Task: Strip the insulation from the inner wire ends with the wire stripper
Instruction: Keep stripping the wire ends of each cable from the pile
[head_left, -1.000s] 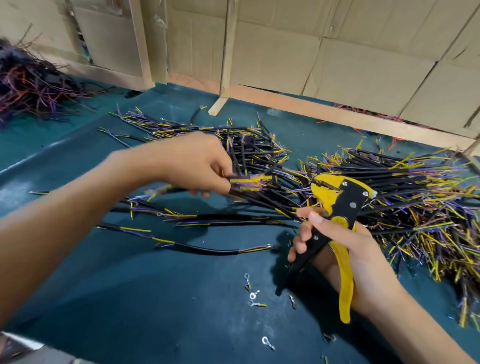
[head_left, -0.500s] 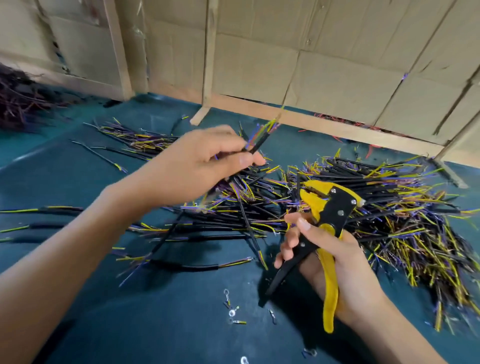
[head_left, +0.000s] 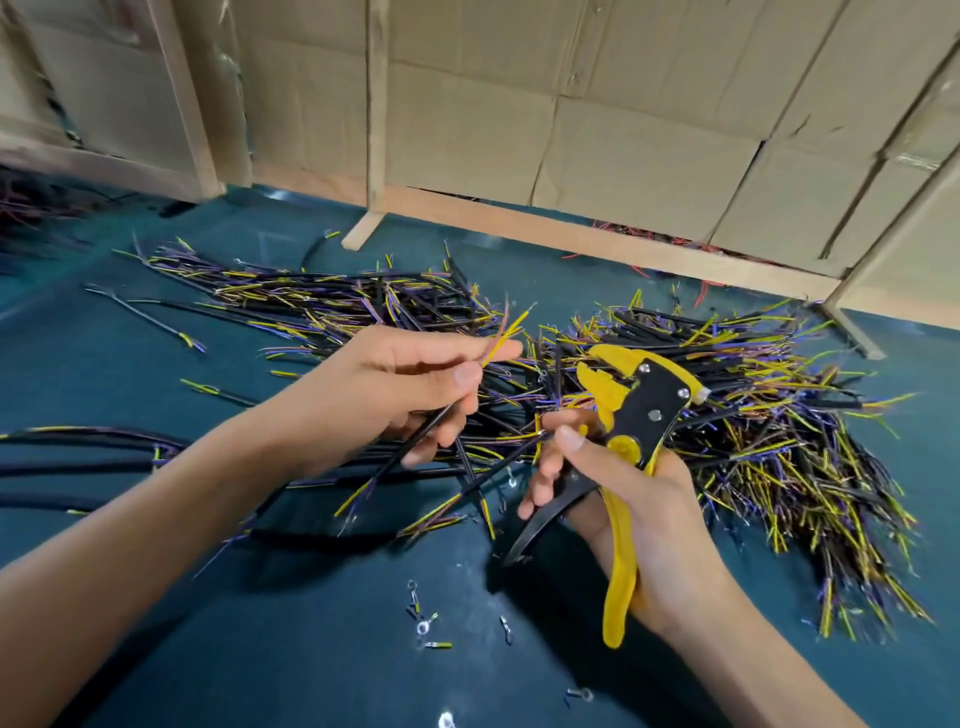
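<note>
Far and right: cable heap (head_left: 753, 415) blocks.
Near centre: bare mat (head_left: 311, 649), scattered ring terminals (head_left: 423, 626).

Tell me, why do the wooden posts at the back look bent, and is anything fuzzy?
Head view: the wide-angle lens tilts and bows the wooden posts. Head view: the wire stripper in the right hand looks sharp, while the cable in the left hand and the far-left wires are smeared. Soft shadows fall under both arms.

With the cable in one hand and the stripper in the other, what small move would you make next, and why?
Probably bring the wire ends held by the left hand across into the wire stripper in the right hand. Its head looks open and empty, and the ends are apart from it.
</note>
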